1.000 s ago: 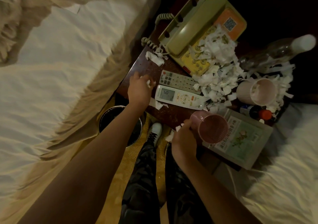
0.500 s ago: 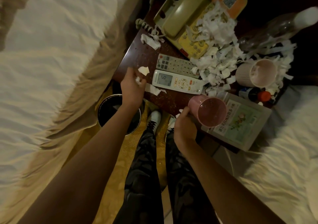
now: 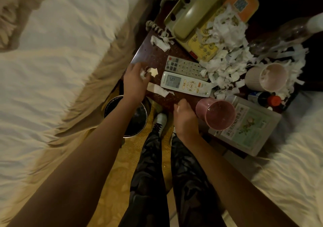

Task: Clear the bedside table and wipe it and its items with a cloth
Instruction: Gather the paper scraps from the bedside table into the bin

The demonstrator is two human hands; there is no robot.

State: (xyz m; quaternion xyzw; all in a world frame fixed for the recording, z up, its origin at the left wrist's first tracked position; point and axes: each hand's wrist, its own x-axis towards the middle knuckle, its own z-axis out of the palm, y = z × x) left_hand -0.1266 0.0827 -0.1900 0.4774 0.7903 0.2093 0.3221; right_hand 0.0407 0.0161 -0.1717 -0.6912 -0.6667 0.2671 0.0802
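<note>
My left hand [image 3: 135, 82], at frame centre, pinches small paper scraps [image 3: 143, 73] in curled fingers over the bedside table [image 3: 153, 57]. My right hand [image 3: 185, 120], lower centre, grips a tilted pink cup [image 3: 215, 113]. Two remotes [image 3: 186, 84] lie between; shredded paper [image 3: 225, 55] buries the telephone [image 3: 197, 15], upper right.

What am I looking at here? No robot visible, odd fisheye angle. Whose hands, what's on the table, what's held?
There is no robot: a person wears a wide-angle head camera that looks down at their own arms and legs. The left hand pinches white paper scraps over the dark bedside table. The right hand holds a pink cup tilted at the table's near edge. On the table lie a telephone, two remotes, a heap of shredded paper, a second cup and a green box. A bin stands on the floor below.
</note>
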